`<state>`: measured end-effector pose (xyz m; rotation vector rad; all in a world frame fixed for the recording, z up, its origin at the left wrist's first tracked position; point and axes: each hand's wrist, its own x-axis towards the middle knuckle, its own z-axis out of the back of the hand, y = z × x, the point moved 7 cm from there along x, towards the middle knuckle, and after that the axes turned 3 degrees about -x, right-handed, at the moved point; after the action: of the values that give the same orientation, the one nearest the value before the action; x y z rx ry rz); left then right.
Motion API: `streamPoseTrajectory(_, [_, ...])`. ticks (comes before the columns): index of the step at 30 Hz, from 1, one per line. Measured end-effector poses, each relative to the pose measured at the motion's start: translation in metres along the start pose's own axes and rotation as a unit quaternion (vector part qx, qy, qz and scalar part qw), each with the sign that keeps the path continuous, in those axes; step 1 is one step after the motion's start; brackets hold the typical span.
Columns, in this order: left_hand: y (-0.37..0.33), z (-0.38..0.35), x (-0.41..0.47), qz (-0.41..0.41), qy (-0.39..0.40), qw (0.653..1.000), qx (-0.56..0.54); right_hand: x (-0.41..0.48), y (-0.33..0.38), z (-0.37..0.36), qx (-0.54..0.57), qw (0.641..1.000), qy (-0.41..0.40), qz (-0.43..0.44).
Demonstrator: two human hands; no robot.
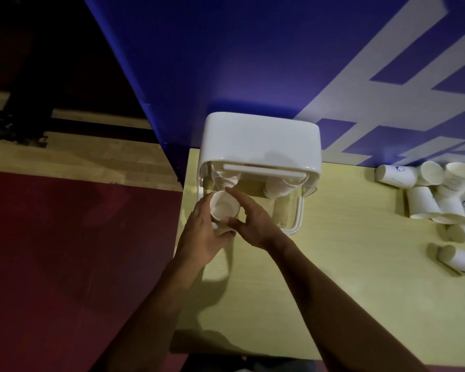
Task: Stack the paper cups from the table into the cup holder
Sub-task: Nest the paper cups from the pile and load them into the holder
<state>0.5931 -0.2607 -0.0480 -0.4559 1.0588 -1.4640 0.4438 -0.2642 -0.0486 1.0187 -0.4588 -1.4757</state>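
Holding one white paper cup (223,209) at the front-left corner of the cup holder (261,140), mouth turned up toward the camera, pale inside plainly showing. Gripped from the holder's left side by the left hand (202,233), fingers curled round the cup's wall and tucked underneath. Pinched from the holder's right side by the right hand (253,222): forefinger stretched along the far rim toward the holder, thumb bent against the near rim, other fingers folded loosely below. Both hands closed on that single cup, neither lying flat. A little more white between the fingers under the cup; cannot tell whether the same cup or a second one.

Cup holder itself: white rounded lid above, clear box beneath, standing at the back of the pale yellow desk (293,291) and touching the blue wall panel (226,63) with its broad white stripes. Through the clear wall, a nested left stack (226,179) just behind the held cup, and a shorter right stack (275,190) in the holder's right half.

Well apart to the holder's right, by the same wall panel, a heap of loose cups (424,202), mostly on their sides and tumbled against each other, some with blue print. Two more lying nearer the person than that heap, still right of the holder.

Left of the holder, beyond the desk's edge, dark red floor (65,251), with a pale wooden strip further back.
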Motion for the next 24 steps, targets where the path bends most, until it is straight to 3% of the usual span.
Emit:
streamPoseTrajectory(4, [-0.013,0.005,-0.011,-0.009,-0.037,0.999,-0.001,-0.006,0.003,0.015,-0.002,1.0,0.008,0.008])
streamPoseTrajectory(8, [-0.06,-0.002,-0.036,-0.064,-0.132,0.989,0.017,-0.067,-0.035,0.052,0.055,0.989,-0.115,-0.073])
streamPoseTrajectory(14, [-0.182,-0.149,-0.04,-0.14,0.092,0.986,0.005,-0.217,-0.137,0.148,0.121,0.926,-0.271,-0.231])
streamPoseTrajectory(19, [-0.283,-0.281,-0.053,-0.237,0.211,0.945,0.082,-0.342,-0.21,0.22,0.18,0.845,-0.399,-0.307])
streamPoseTrajectory(24, [-0.349,-0.42,-0.068,-0.299,0.29,0.894,0.168,-0.41,-0.283,0.263,0.25,0.795,-0.433,-0.345])
